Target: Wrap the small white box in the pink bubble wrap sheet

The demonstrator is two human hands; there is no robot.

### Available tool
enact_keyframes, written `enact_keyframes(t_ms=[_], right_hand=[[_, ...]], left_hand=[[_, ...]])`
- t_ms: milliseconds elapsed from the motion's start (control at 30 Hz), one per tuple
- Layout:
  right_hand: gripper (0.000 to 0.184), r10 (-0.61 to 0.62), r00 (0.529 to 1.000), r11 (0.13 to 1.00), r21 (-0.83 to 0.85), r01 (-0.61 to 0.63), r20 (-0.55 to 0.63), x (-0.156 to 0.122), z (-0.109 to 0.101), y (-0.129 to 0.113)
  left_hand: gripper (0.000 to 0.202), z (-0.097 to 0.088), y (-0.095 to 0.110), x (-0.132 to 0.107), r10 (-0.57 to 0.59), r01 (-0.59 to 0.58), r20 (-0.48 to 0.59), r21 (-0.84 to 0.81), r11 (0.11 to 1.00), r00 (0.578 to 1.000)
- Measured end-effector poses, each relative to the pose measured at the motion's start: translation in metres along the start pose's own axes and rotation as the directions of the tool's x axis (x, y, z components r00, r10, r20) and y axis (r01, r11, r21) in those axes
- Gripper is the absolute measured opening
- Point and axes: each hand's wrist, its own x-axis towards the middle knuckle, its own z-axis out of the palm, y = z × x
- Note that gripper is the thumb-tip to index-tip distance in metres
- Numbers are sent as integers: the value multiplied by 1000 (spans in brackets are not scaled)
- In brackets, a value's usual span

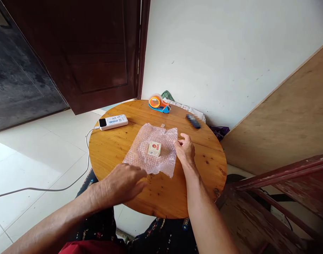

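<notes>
Small box (154, 149): one, pale with a red label and a round picture on top; seated near the middle of the bubble wrap, clear of both hands.
Bubble wrap (140, 143): one clear sheet, spread out under the box, its edges uneven and slightly raised.
Right hand (185, 150): at the right edge of the wrap, index finger stretched forward, thumb by the edge; the grip seems to meet the film, though whether it is pinched cannot be told.
Left hand (128, 181): over the near left edge of the wrap, back of the hand turned up; fingertips partly hidden, so whether the grip is apart or together cannot be told.
Desk (206, 171): round, varnished wood with dark knots; carries the wrap and the items below.
Power bank (115, 122): white, blue print, black panel at one end; left side of the desk.
Cable (87, 155): pale, plugged into the power bank, hanging over the desk edge to the floor.
Tape dispenser (159, 103): orange and blue, loaded with a roll; far edge.
Dark slim item (193, 121): far right of the desk, partly pixelated.
Door (97, 53): dark red-brown, beyond the desk at left.
Wall (216, 53): white, scuffed, behind the desk.
</notes>
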Motion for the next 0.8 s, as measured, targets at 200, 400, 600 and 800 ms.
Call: enact_keyframes(t_ms=[200,400,600,800], right_hand=[[55,-15,1000,1000,24,15,-6,-1,0,1],[55,-15,998,999,-39,13,-54,-1,0,0],[52,-68,996,992,-109,61,-64,2,5,6],[45,-239,945,971,-56,233,-223,0,-6,4]], left_hand=[[25,-14,-16,62,-131,96,-316,-123,988,940],[102,45,-35,92,-87,37,-281,-177,984,956],[114,67,-38,82,-193,142,-286,-191,971,938],[115,66,-37,84,-188,147,-290,-158,976,938]])
